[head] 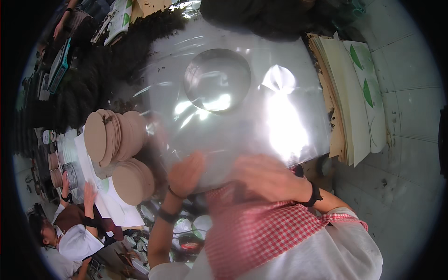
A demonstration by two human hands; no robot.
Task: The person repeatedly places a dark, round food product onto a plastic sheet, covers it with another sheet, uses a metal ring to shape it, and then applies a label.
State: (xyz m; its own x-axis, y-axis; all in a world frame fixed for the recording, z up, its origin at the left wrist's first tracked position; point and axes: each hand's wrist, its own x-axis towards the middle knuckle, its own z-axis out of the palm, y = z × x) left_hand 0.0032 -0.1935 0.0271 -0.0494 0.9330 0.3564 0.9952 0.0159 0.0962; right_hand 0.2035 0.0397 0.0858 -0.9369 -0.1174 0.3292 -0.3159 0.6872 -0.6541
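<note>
Both hands are blurred at the near edge of a shiny, plastic-covered table [245, 136]. My left hand [189, 173] hovers over or rests on the edge, fingers pointing away from me; contact is unclear. Close to my apron, my right hand [264, 175] is bent inward over the same edge. Blur hides whether either one grips anything. Beyond them, a round clear ring or shallow cylinder [217, 80] sits on the table. To its right, a glossy, fan-shaped piece of clear plastic [279, 79] reflects the light strongly.
Stacks of brown discs [133, 136] stand at the left, beside dark, crumbly dried material [98, 73]. More dark material [255, 15] lies at the far side. Paper sheets and printed bags [350, 98] line the right edge. A co-worker [77, 227] works at lower left.
</note>
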